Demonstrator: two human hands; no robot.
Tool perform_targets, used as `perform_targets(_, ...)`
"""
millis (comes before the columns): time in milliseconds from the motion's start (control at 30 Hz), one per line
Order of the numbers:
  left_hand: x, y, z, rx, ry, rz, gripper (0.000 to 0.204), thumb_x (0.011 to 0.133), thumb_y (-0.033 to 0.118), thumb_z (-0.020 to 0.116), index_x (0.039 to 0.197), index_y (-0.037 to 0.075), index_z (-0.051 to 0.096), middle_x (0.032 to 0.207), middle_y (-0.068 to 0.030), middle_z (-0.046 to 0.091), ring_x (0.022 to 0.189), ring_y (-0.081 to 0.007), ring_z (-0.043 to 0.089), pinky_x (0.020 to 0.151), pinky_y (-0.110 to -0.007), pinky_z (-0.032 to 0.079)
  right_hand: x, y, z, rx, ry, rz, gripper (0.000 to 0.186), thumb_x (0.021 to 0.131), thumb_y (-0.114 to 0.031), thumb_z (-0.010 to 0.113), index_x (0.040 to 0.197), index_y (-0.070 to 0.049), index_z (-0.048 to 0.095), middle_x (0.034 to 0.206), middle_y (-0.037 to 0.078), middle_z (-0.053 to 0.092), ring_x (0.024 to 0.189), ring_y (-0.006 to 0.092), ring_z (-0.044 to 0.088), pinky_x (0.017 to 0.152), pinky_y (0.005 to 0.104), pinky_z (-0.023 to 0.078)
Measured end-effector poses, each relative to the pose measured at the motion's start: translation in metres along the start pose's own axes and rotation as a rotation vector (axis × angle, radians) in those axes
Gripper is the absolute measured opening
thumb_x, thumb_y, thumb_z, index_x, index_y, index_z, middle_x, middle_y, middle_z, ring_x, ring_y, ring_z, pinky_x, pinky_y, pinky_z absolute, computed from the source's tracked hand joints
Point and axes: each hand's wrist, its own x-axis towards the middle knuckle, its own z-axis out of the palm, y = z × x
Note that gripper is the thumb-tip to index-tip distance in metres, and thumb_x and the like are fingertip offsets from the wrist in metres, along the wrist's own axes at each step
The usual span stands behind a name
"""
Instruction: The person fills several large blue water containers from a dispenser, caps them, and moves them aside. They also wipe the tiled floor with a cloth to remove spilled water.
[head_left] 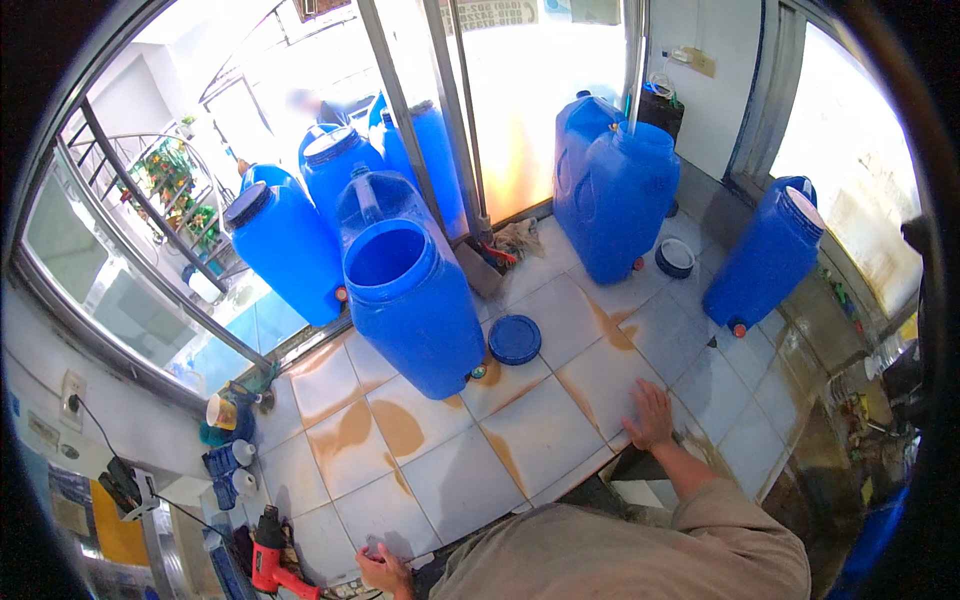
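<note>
Right hand [650, 415] grip open, flat on tiled floor [540, 430], left hand [385, 572] grip unclear, open blue drum [415, 310] ahead

Glossy plastic drums on stained, shiny tiles

The blue drums [415, 300] are smooth plastic with a soft gloss, and the loose round lid [515, 339] is the same. The floor tiles [545, 435] look glazed and smooth, with rusty brown stains. The door frame [400, 100] is bare grey metal; its panes are frosted glass.
</note>
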Motion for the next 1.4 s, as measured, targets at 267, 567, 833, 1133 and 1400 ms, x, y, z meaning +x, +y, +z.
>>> perform_targets(267, -0.003, 0.022, -0.009, 0.044, -0.020, 0.087, 0.048, 0.088, 0.046, 0.070, 0.113, 0.006, 0.059, 0.069, -0.0057, 0.055, 0.071, -0.0296, 0.057, 0.072, -0.047, 0.040, 0.007, -0.002, -0.006, 0.048, -0.081, 0.065, 0.076, 0.074, -0.043, 0.078, 0.141, -0.015, 0.053, 0.159, 0.014, 0.040, 0.141, 0.0409, 0.040, 0.116, 0.0564, 0.030)
perform_targets(567, -0.003, 0.023, -0.008, 0.117, -0.010, 0.105, 0.054, 0.089, 0.054, 0.068, 0.112, 0.006, 0.059, 0.072, -0.0081, 0.058, 0.068, -0.0308, 0.058, 0.068, -0.048, 0.042, 0.015, -0.011, -0.011, -0.063, -0.204, 0.127, 0.077, 0.075, -0.043, 0.077, 0.142, -0.017, 0.050, 0.159, 0.017, 0.035, 0.144, 0.0412, 0.035, 0.118, 0.0600, 0.026)
perform_targets(833, -0.002, 0.023, -0.010, 0.140, -0.040, 0.103, 0.060, 0.088, 0.060, 0.067, 0.113, 0.006, 0.060, 0.074, -0.0083, 0.058, 0.070, -0.0306, 0.058, 0.067, -0.047, 0.041, 0.020, -0.014, -0.016, -0.064, -0.272, 0.146, 0.075, 0.077, -0.046, 0.073, 0.142, -0.018, 0.048, 0.157, 0.017, 0.035, 0.143, 0.0417, 0.032, 0.117, 0.0590, 0.026)
perform_targets(1133, -0.004, 0.044, -0.018, 0.074, -0.078, -0.002, 0.051, 0.086, 0.046, 0.073, 0.113, 0.005, 0.061, 0.073, -0.0070, 0.055, 0.073, -0.0284, 0.055, 0.071, -0.045, 0.040, 0.019, -0.011, -0.014, -0.082, -0.219, 0.114, 0.072, 0.082, -0.051, 0.066, 0.142, -0.016, 0.048, 0.155, 0.017, 0.036, 0.140, 0.0417, 0.035, 0.115, 0.0587, 0.028)
perform_targets(1400, -0.004, 0.017, -0.004, 0.041, -0.003, 0.034, 0.055, 0.088, 0.053, 0.071, 0.107, 0.003, 0.061, 0.070, -0.0069, 0.056, 0.061, -0.0253, 0.055, 0.059, -0.043, 0.042, 0.015, -0.005, -0.013, 0.048, -0.075, 0.118, 0.067, 0.073, -0.038, 0.078, 0.132, -0.013, 0.060, 0.153, 0.019, 0.045, 0.138, 0.0445, 0.042, 0.115, 0.0591, 0.032)
